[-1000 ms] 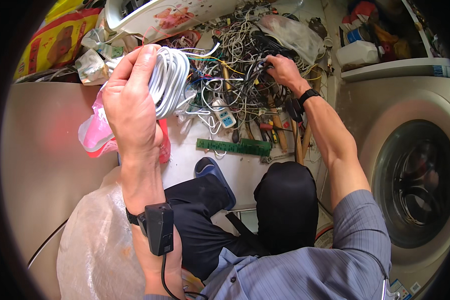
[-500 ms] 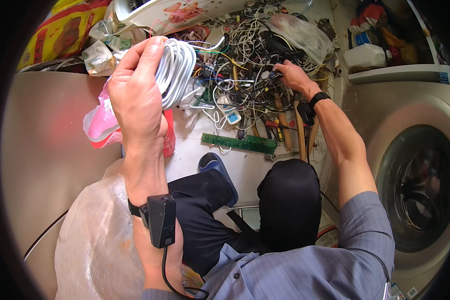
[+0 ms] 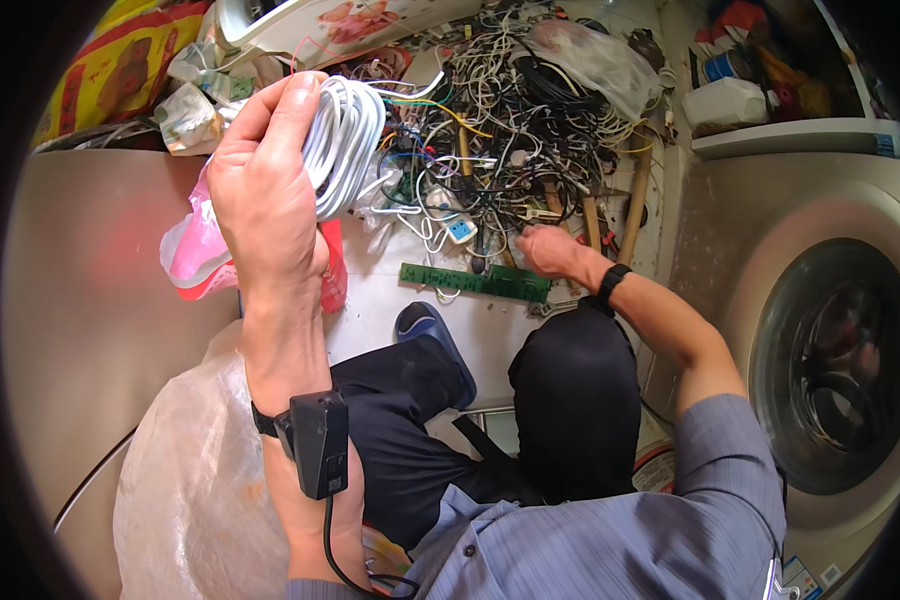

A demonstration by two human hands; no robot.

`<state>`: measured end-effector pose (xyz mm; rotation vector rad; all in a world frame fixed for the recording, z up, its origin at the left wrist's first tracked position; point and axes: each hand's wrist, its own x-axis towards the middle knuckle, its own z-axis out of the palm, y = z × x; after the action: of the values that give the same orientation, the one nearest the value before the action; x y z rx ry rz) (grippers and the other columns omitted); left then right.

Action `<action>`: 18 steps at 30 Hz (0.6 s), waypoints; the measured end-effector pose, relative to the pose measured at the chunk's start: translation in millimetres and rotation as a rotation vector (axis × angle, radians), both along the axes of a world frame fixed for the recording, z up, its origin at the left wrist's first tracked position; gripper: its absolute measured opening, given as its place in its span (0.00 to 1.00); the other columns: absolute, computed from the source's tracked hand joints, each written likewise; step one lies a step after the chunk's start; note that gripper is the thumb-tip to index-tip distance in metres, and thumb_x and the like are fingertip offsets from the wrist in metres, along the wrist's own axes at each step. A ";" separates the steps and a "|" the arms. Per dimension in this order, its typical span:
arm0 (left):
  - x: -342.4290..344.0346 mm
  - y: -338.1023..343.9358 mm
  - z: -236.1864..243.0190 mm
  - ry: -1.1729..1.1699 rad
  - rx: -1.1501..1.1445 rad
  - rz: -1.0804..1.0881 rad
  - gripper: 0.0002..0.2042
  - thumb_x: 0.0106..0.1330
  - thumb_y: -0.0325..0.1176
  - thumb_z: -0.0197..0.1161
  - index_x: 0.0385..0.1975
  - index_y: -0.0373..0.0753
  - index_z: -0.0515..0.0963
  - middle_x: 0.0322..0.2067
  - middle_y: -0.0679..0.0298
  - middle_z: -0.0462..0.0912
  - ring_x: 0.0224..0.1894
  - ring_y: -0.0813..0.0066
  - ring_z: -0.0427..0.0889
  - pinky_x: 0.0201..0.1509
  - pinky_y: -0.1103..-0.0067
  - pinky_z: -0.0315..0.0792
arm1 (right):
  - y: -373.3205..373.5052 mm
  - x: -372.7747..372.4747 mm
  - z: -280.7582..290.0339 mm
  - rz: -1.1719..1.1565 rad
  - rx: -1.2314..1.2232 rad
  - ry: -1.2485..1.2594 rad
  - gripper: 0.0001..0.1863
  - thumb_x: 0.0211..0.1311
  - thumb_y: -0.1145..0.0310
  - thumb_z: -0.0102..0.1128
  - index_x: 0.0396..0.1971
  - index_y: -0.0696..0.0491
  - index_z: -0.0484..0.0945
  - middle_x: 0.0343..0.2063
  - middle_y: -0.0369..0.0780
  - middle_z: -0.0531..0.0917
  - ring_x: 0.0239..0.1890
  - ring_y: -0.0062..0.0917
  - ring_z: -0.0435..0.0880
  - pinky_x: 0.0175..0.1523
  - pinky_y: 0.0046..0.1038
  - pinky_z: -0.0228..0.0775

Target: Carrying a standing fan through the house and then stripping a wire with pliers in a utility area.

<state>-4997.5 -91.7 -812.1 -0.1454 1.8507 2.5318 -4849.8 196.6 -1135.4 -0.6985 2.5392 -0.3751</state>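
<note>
Raised at the left, my left hand [image 3: 270,175] is closed around a coil of white cable [image 3: 345,145]. Loose wire ends stick out from the coil's top, a thin red one among them. Low over the floor, my right hand [image 3: 555,252] has its fingers curled at the front edge of a big tangle of cables [image 3: 510,120]. Whatever those fingers grip, if anything, is hidden. Just left of it and below lies a long green circuit board [image 3: 470,282]. A white power socket block [image 3: 458,228] with a blue face rests among the wires.
Wooden handles [image 3: 634,205] lie right of the tangle, and a clear plastic bag [image 3: 600,70] lies over its back. A washing machine [image 3: 710,230] stands on my right. Pink plastic [image 3: 202,240] and a large translucent bag [image 3: 185,460] are on the left, beside a yellow package [image 3: 130,75].
My right hand has come down and left, from the right side of the tangle to its front edge near the circuit board. My left hand still holds the coil, barely moved.
</note>
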 end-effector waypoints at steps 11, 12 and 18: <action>9.8 8.9 1.4 -0.013 -0.035 0.020 0.08 0.72 0.27 0.66 0.45 0.29 0.85 0.38 0.60 0.89 0.39 0.78 0.87 0.46 0.82 0.80 | 84.1 -108.2 27.2 -0.286 0.070 -0.033 0.32 0.60 0.72 0.62 0.66 0.54 0.69 0.61 0.50 0.77 0.52 0.50 0.83 0.58 0.45 0.76; 10.5 12.0 4.0 -0.011 -0.048 -0.003 0.08 0.72 0.27 0.66 0.45 0.29 0.85 0.39 0.60 0.89 0.39 0.78 0.87 0.46 0.82 0.80 | 83.9 -109.7 26.2 -0.324 0.023 0.000 0.30 0.59 0.72 0.63 0.63 0.56 0.71 0.60 0.51 0.78 0.53 0.49 0.82 0.57 0.44 0.76; 14.0 16.7 -1.3 0.028 -0.149 -0.066 0.09 0.73 0.28 0.65 0.47 0.30 0.85 0.41 0.59 0.89 0.42 0.76 0.87 0.50 0.79 0.80 | 15.3 -83.9 37.2 -0.243 0.106 0.070 0.08 0.50 0.69 0.62 0.29 0.55 0.82 0.31 0.49 0.87 0.37 0.47 0.87 0.43 0.44 0.81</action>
<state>-4983.5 -75.0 -813.4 -0.0488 2.0189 2.3649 -4933.7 211.9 -1098.2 -0.3705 2.6958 -0.2985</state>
